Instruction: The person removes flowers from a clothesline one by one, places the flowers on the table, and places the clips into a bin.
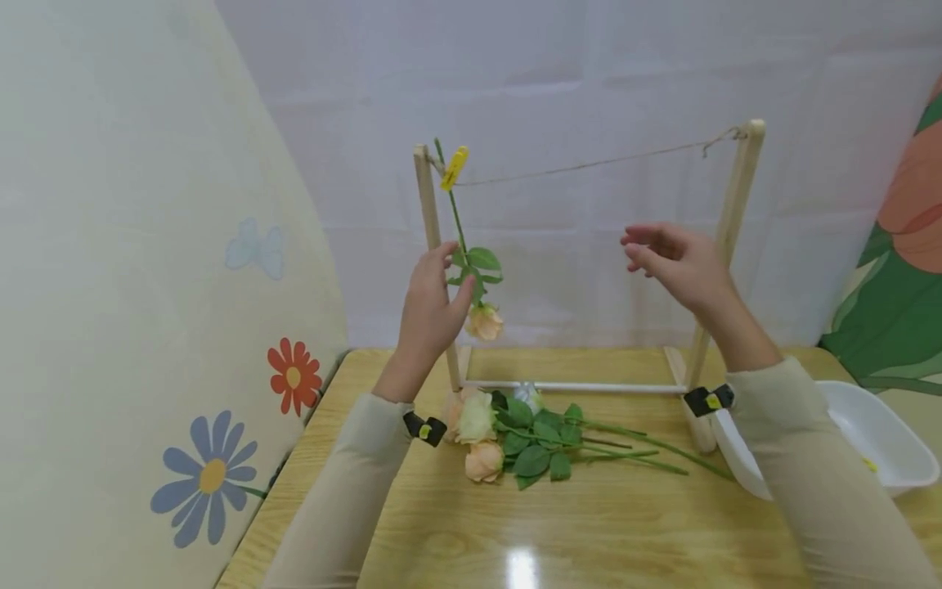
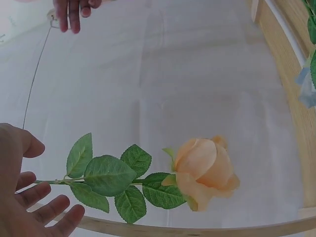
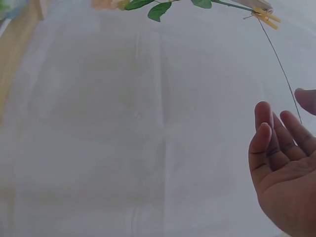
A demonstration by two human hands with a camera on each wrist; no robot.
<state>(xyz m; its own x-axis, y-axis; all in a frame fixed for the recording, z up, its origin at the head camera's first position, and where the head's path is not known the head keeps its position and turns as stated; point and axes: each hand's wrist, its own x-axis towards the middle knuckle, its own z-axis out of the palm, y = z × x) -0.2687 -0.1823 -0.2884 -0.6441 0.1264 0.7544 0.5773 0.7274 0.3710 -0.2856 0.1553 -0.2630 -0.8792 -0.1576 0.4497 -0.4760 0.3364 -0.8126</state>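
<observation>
A peach rose hangs head down from a twine line, its stem clipped by a yellow clothespin near the left post. My left hand is beside the stem and leaves, thumb and fingers spread apart. In the left wrist view the stem passes behind the fingertips; whether they touch it I cannot tell. My right hand is in the air near the right post, fingers loosely bent and holding nothing. The right wrist view shows its palm below the twine.
A wooden frame with a white bottom bar carries the twine. Several roses with green stems lie on the wooden table before it. At the right, partly behind my sleeve, is a white basin. A painted wall borders the left.
</observation>
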